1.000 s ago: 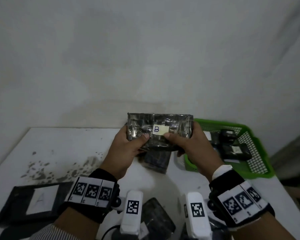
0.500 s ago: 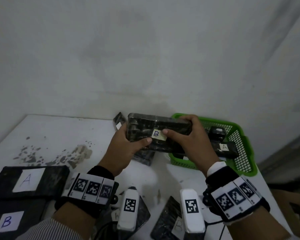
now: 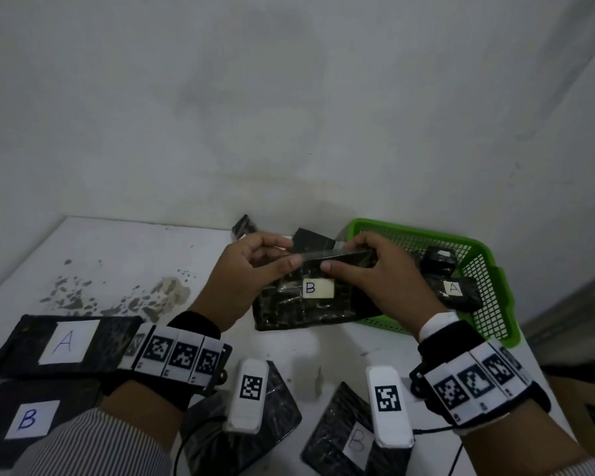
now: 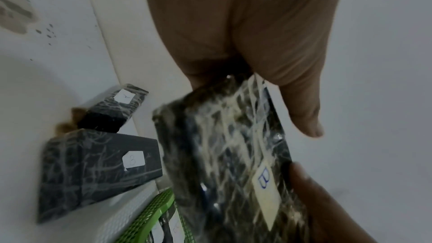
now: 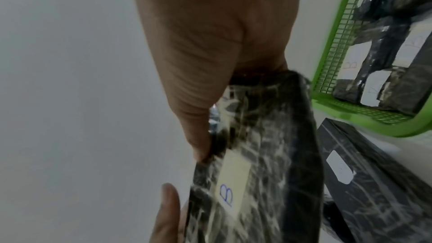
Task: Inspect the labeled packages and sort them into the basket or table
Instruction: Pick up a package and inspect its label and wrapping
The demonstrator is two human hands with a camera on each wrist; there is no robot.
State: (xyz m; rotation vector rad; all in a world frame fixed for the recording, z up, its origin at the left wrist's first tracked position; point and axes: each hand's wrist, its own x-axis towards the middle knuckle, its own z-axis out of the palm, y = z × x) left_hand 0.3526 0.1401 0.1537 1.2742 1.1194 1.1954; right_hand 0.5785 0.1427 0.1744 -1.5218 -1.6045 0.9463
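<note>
Black film-wrapped, the package marked B (image 3: 303, 297) is gripped at its far edge by both hands, the left hand (image 3: 244, 269) and the right hand (image 3: 368, 273) each curled over that edge with a thumb pressed on the labelled face. Compared with a second ago, when the package was held up facing the head camera with its label upright, it has been brought down and tipped flat, so that its near edge is now seen low over the white surface (image 3: 117, 255), just left of the green basket (image 3: 495, 324). Whether it already rests on the surface cannot be told; in the wrist views it appears tilted and blurred.

The lowering suggests that inspection of the label is finished and that a place is being chosen. Packages labelled A (image 3: 455, 290) are seen in the basket, though a label in the right wrist view may read B. Other packages marked A (image 3: 67, 341) and B (image 3: 28, 419) lie on the surface near the left wrist, and two more stand by the wall (image 4: 100, 169). It is judged that this B package is meant for the surface, beside the basket, and that release is still to be done.
</note>
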